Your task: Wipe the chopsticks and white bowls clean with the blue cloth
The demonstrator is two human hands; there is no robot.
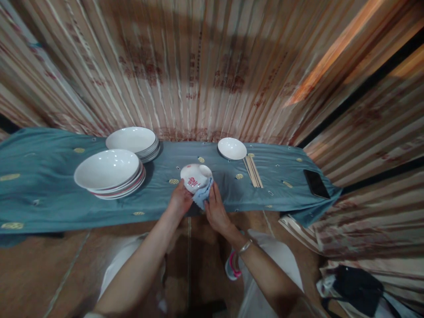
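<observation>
A small white bowl with red markings (pixel 193 177) is tilted on its side between my hands, above the front part of the cloth-covered table. My left hand (pixel 180 198) grips the bowl at its lower left. My right hand (pixel 217 210) is closed on a light blue cloth (pixel 202 194), which presses against the bowl's right side and rim. Part of the bowl is hidden by the cloth and fingers.
Stacked white bowls (pixel 107 170) and stacked white plates (pixel 131 140) stand at the left of the teal tablecloth (pixel 165 205). To the right are a white dish (pixel 232 149), several wooden chopsticks (pixel 253 171) and a black phone (pixel 316 184). A curtain (pixel 212 79) hangs behind.
</observation>
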